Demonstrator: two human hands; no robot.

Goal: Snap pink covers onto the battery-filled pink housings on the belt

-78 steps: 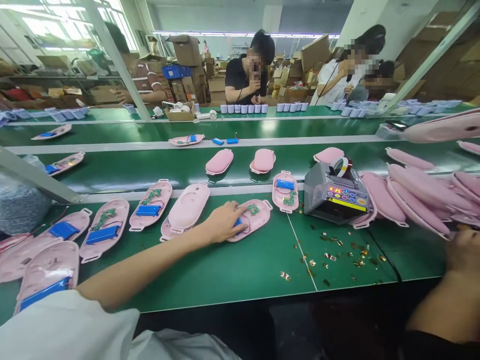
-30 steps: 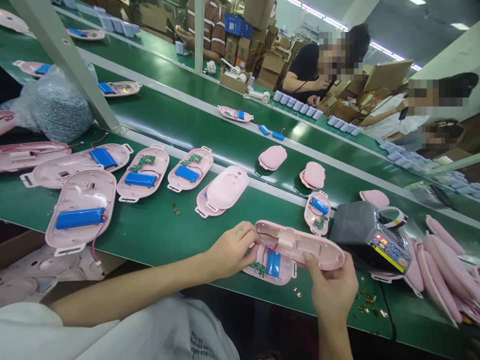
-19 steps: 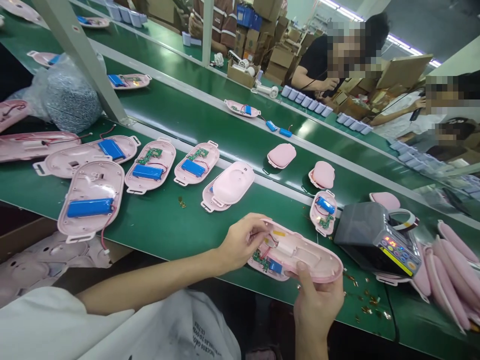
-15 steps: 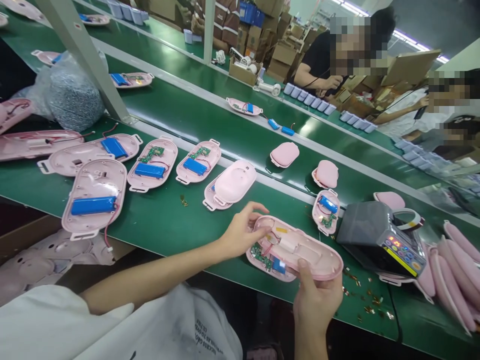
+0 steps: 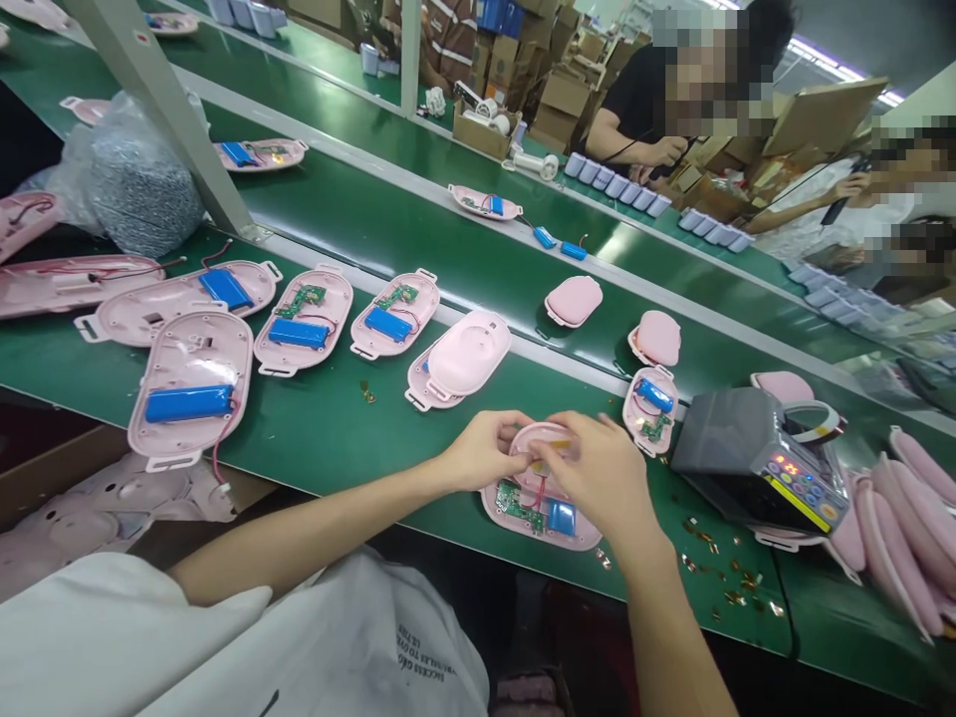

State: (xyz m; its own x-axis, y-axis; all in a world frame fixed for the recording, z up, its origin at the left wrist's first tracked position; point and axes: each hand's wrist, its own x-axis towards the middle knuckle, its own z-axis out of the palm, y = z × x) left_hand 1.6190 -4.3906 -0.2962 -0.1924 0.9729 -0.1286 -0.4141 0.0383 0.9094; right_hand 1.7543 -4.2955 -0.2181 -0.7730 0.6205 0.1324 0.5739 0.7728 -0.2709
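Pink shell [image 5: 544, 445] now lowered over base [image 5: 581, 535]; hands [image 5: 597, 473] now meet atop it.

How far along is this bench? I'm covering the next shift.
Done: a pink cover sits on its base. In hand: the left hand and right hand hold a second cover over an open base. Left: open shells still show blue batteries and green circuit boards.

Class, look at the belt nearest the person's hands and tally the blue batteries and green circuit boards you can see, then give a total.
Blue batteries: 6
Green circuit boards: 4
Total: 10
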